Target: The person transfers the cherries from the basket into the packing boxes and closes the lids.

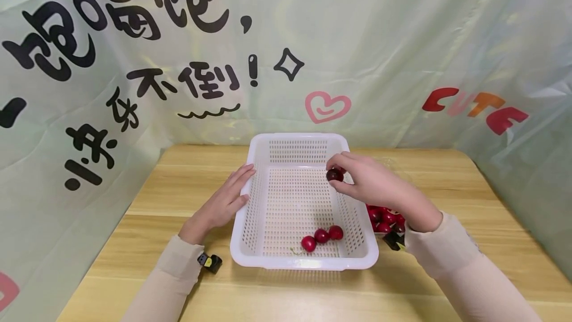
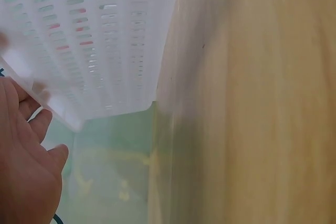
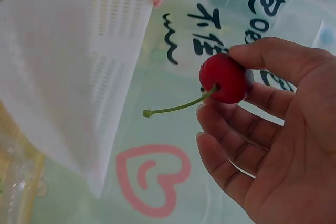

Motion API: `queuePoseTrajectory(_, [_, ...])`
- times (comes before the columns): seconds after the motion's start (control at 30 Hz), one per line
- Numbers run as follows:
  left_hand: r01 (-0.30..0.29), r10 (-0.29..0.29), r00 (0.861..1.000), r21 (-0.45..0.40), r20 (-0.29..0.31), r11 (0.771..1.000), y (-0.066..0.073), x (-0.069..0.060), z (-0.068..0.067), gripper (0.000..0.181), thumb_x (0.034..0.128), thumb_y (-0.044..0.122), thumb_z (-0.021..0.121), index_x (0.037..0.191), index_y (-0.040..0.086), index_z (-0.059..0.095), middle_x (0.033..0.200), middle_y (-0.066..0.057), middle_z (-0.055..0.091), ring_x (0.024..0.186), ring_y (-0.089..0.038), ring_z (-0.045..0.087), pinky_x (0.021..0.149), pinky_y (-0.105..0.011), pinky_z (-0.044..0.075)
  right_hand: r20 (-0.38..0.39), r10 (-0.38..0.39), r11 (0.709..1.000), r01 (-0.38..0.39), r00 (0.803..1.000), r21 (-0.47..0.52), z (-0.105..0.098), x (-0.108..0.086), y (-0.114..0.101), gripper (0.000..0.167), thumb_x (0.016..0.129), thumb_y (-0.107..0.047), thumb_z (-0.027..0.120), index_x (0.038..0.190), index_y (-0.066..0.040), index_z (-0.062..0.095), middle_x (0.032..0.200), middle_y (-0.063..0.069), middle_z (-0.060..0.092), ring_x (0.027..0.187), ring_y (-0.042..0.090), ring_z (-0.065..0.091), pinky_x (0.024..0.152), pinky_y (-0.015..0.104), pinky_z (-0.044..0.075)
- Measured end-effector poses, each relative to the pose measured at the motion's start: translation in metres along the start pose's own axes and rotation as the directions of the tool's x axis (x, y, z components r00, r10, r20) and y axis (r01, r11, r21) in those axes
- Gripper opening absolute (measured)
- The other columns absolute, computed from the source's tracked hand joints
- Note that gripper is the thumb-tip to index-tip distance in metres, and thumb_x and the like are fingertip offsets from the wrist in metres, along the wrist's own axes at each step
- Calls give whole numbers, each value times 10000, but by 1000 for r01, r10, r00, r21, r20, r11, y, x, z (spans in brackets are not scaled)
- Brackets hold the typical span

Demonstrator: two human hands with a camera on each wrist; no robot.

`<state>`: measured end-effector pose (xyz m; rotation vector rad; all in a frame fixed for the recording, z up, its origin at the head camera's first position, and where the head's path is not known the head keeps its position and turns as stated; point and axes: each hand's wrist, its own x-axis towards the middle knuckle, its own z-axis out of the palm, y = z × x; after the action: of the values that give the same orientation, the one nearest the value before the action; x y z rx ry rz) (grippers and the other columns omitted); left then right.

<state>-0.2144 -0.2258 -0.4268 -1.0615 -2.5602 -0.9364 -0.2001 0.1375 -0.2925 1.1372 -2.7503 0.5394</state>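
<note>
My right hand point(image 1: 368, 178) pinches a cherry point(image 1: 334, 176) between thumb and fingers, above the right side of a white plastic basket point(image 1: 304, 262). In the right wrist view the cherry point(image 3: 224, 78) is red with a darker edge, and its green stem point(image 3: 178, 107) sticks out to the left. Inside the basket, near its front wall, three red cherries point(image 1: 321, 236) lie in a row. My left hand point(image 1: 223, 200) rests against the basket's left rim with its fingers fairly straight. The left wrist view shows this hand point(image 2: 29, 145) beside the perforated basket wall point(image 2: 105, 51).
More red cherries point(image 1: 386, 220) sit to the right of the basket, partly hidden by my right arm and the basket. A wooden table point(image 1: 178, 183) lies beneath. A printed cloth point(image 1: 380, 39) hangs behind and along both sides.
</note>
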Motion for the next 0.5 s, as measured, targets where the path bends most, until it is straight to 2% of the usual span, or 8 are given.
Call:
queuePoseTrajectory(0.2, [27,-27,1000,1,12,1000,-2,0,-1,569,978,162,430,1510,2,305,1598,-131,218,1471,-294,159,1136,-617,129,-14,123,992,-122,992,5,-1,-17,17,234,897,-218,713,1102,-161,616,976,-45,633,881,128,599,775,381,518])
queuePoseTrajectory(0.33, [37,-37,999,7,18,999,-1,0,-3,574,977,163,433,1515,12,303,1601,-118,216,1472,-284,160,1150,-589,117,-32,156,988,-155,987,27,1,-29,27,228,898,-181,709,1103,-130,626,989,-19,646,890,169,607,787,420,504])
queuePoseTrajectory(0.5, [29,-30,999,29,19,999,2,0,-4,569,983,173,438,1509,2,307,1595,-134,229,1466,-305,177,1140,-607,129,-44,205,978,-204,978,38,8,-42,40,220,889,-152,713,1090,-109,633,1014,13,636,922,213,583,832,461,484])
